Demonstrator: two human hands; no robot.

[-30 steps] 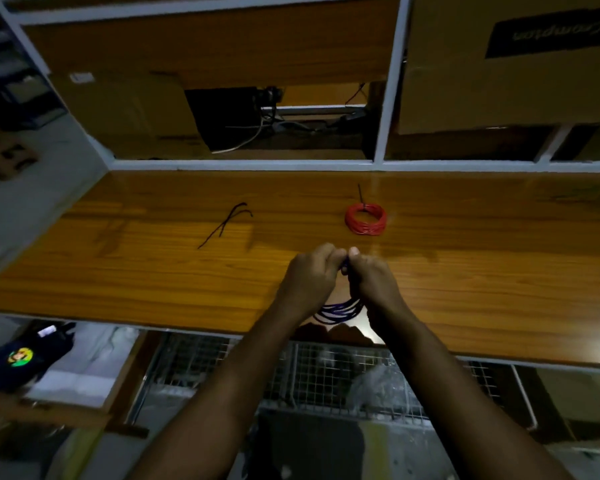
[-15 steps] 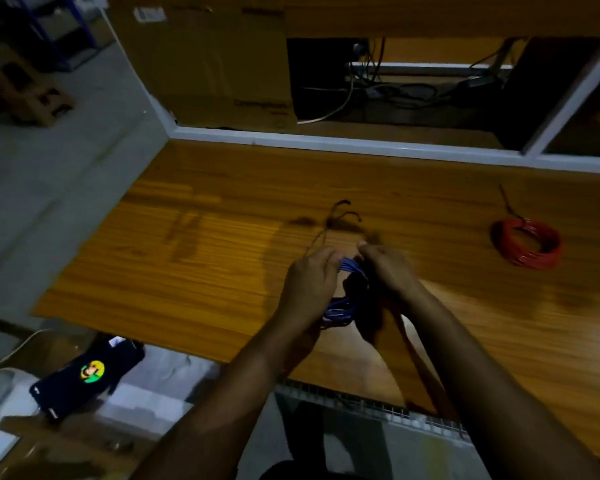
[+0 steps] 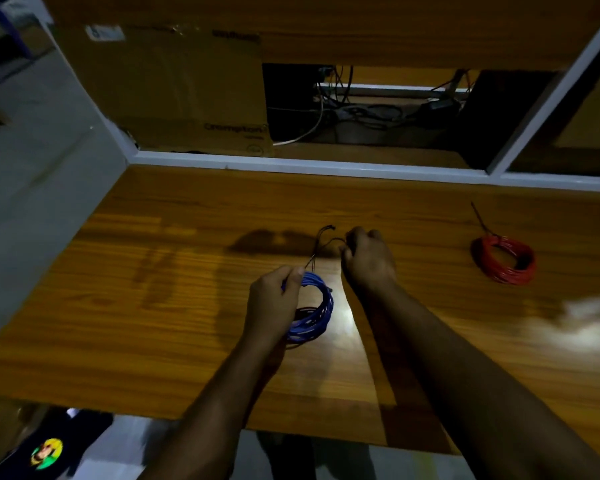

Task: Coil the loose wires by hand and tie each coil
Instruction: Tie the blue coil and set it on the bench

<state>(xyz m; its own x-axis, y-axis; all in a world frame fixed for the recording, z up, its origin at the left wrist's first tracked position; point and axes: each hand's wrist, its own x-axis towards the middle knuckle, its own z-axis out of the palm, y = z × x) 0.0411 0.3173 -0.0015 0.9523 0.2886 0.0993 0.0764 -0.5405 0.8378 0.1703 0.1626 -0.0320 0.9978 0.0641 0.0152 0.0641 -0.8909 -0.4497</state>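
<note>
Blue coil (image 3: 313, 311) held above near-centre of the wooden bench (image 3: 153, 271), ring roughly on edge, opening facing right; left hand (image 3: 274, 303) grips its left rim; right hand (image 3: 368, 258) pinches thin black ties (image 3: 323, 242) just beyond; red coil (image 3: 503, 259) lies flat far right.

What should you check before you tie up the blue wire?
1. Blue wire coil held together: ok, the left hand grips its top.
2. Thin black tie within reach: ok, the right hand is at it on the wooden table.
3. Tie firmly pinched: cannot tell, the fingers hide it.
4. Blue wire's loose end tucked in: cannot tell, too dim.
5. Red wire coil out of the way: ok, it lies apart to the right.
6. Enough light: not ok, the picture is dark.
</note>
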